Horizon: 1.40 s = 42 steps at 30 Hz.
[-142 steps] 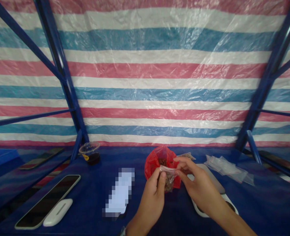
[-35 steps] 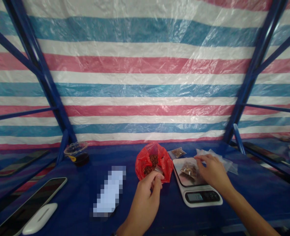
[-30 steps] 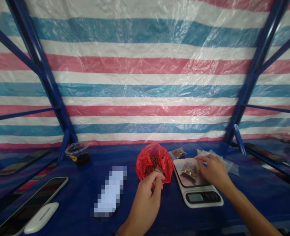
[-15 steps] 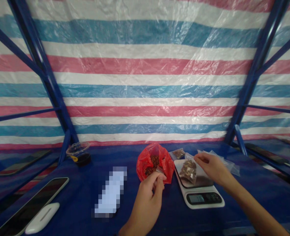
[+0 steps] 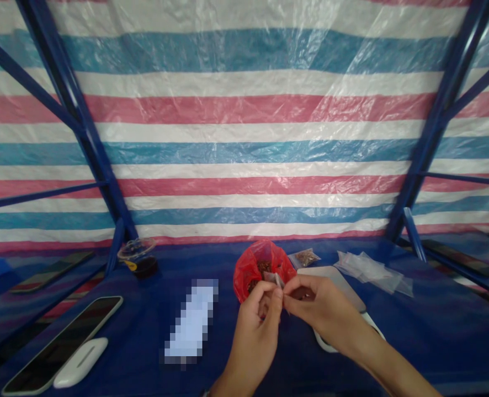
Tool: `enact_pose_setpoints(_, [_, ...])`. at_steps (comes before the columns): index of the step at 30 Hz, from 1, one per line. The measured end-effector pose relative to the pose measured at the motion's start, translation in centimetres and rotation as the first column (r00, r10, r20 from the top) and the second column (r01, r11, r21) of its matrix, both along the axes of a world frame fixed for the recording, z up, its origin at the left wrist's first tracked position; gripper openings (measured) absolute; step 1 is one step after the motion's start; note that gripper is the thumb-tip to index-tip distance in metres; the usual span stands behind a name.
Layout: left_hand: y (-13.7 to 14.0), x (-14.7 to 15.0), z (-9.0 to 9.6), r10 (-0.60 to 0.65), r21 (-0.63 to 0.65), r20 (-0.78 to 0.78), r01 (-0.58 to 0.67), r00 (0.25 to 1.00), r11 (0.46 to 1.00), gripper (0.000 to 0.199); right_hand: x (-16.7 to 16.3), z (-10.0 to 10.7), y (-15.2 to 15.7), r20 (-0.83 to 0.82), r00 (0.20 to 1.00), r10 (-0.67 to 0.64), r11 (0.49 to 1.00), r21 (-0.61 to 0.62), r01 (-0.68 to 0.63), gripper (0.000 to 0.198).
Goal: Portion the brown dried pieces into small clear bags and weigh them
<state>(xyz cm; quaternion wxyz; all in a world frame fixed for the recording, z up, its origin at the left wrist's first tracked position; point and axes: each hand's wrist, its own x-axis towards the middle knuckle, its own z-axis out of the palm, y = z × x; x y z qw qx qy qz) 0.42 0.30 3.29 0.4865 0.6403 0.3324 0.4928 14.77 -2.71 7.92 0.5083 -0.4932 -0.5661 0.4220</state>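
A red plastic bag (image 5: 246, 262) stands open on the blue table, with brown dried bits inside. Just in front of it, my left hand (image 5: 258, 322) is closed in a pinch around a small shiny, see-through piece whose kind I cannot make out. My right hand (image 5: 321, 303) meets it, thumb and finger pinched on a small clear plastic bag (image 5: 278, 280), mostly hidden by the fingers. Partly under my right hand lies a white kitchen scale (image 5: 346, 282); its display is covered. Behind the scale rests a filled small clear bag (image 5: 306, 257).
Several flat clear bags (image 5: 375, 273) lie right of the scale. A phone with a blurred screen (image 5: 192, 320), a dark phone (image 5: 64, 344), a white earphone case (image 5: 81, 362) and a cup of dark liquid (image 5: 143, 264) are to the left. Blue posts (image 5: 91, 143) frame a striped sheet.
My right hand has moved left from the scale to meet my left hand. The filled bag that lay on the scale no longer shows there. My left hand stays near the red bag.
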Motion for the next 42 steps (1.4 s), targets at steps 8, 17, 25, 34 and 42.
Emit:
enact_pose_setpoints(8, [0.0,-1.4,0.3,-0.071,0.012,-0.052,0.071,0.996,0.997,0.05,0.0,-0.1,-0.4,-0.012,0.988,0.153,0.986,-0.068,-0.153,0.022])
enact_pose_setpoints(17, [0.6,-0.6,-0.4,0.043,0.032,-0.142,-0.038,0.989,0.999,0.031,-0.4,-1.2,0.4,0.112,0.984,-0.137,0.99,-0.013,0.139,0.024])
enact_pose_setpoints(25, [1.5,-1.8,1.0,0.146,0.024,0.023,-0.146,0.989,0.989,0.039,-0.3,-0.7,0.9,-0.036,0.981,-0.193,0.97,0.145,0.196,0.049])
enact_pose_setpoints(34, [2.4,-2.3,0.8,0.117,0.002,0.061,-0.117,0.991,0.993,0.039,-1.8,-2.5,1.5,-0.515,0.856,-0.045,0.965,-0.243,-0.095,0.058])
enact_pose_setpoints(42, [3.0,-2.6,-1.2,0.459,0.243,-0.278,-0.401,0.844,0.883,0.018,-0.3,-4.0,6.3,-0.297,0.886,-0.356,0.934,-0.071,0.351,0.062])
